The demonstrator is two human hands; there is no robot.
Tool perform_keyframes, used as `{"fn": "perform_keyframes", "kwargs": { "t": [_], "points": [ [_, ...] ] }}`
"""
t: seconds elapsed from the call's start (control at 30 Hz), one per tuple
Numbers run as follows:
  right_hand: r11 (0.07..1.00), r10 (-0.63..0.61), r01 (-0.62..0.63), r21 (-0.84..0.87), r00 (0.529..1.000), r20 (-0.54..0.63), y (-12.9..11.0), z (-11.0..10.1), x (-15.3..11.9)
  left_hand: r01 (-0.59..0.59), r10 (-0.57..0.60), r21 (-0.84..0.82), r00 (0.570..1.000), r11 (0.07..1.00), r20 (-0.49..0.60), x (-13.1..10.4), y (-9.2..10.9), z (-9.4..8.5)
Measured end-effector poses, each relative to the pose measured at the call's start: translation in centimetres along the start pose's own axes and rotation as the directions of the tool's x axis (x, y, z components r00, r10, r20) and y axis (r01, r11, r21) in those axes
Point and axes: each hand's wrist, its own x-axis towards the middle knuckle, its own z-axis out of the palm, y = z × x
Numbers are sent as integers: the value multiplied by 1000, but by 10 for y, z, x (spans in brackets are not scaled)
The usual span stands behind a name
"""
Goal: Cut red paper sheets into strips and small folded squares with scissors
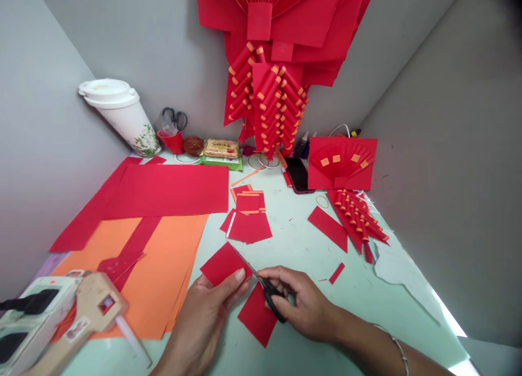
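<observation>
Between thumb and fingers, my left hand [212, 305] grips a small red paper piece [223, 263], tilted above the table. My right hand [302, 300] is wrapped round the black handles of a pair of scissors [265, 283]. Their blades lie along the right edge of the held paper. Under the scissors another red paper square [258, 317] rests on the table, partly covered by the handles and fingers. Just beyond my hands sit red paper cards [249, 227], with orange-edged red pieces [248, 202] behind them. A narrow red offcut [336, 273] lies to the right.
Large red sheets [171, 191] and orange sheets [171, 278] cover the left side. A glue gun [95, 305] and power strip [36, 311] stand front left. Along the back are a white cup [118, 115] and phone [298, 175]. Red fan decorations [281, 101] hang on the wall.
</observation>
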Motion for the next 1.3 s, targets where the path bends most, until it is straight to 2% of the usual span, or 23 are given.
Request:
{"fn": "perform_keyframes", "kwargs": {
  "t": [0.4, 0.93, 1.17, 1.3],
  "points": [
    [999, 30, -30, 44, 1000, -1, 4, 0, 0, 15, -15, 3, 997, 1000, 70, -4, 0, 4],
    [996, 38, -37, 82, 999, -2, 2, 1, 1, 26, -28, 34, 997, 999, 77, -4, -1, 3],
    [996, 48, -46, 79, 999, -23, 4, 3, 1, 25, -39, 128, 994, 992, 105, -2, -6, 2],
    [980, 82, -66, 186, 994, -79, 8, -1, 3, 16, -56, 258, 987, 966, 151, -3, -5, 0]
  ]
}}
